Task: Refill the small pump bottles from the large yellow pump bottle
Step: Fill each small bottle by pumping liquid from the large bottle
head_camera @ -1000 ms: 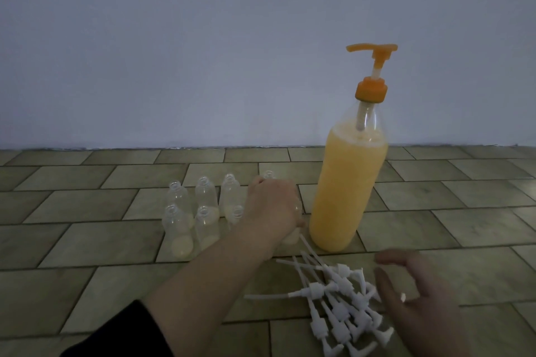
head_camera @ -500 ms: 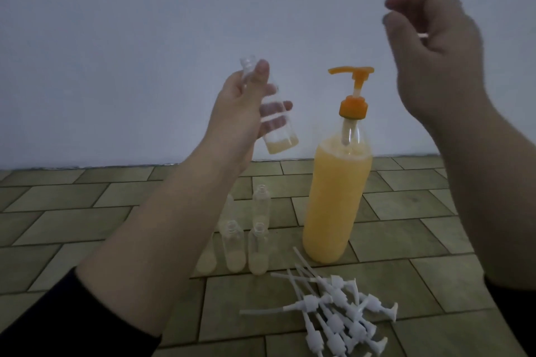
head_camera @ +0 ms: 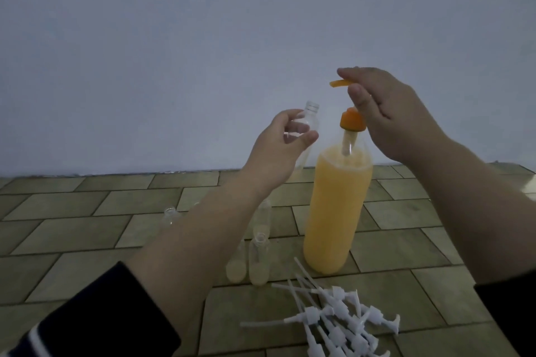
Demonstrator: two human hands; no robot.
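Note:
The large yellow pump bottle (head_camera: pixel 336 211) stands upright on the tiled floor, with an orange collar and an orange pump head (head_camera: pixel 338 83). My right hand (head_camera: pixel 388 116) lies over the pump head, index finger on top of it and thumb beside the stem. My left hand (head_camera: pixel 278 151) grips a small clear bottle (head_camera: pixel 309 124) in the air, tilted, its open neck just below and left of the spout. Several other small clear bottles (head_camera: pixel 258 261) stand on the floor behind my left forearm, partly hidden, some with a little yellow liquid at the bottom.
A loose pile of white pump tops (head_camera: pixel 333 324) with long tubes lies on the floor in front of the large bottle. A plain wall (head_camera: pixel 203 38) rises just behind the tiles.
My right hand has come down from high in the air onto the orange pump head. My left hand has brought the small bottle right, close under the spout.

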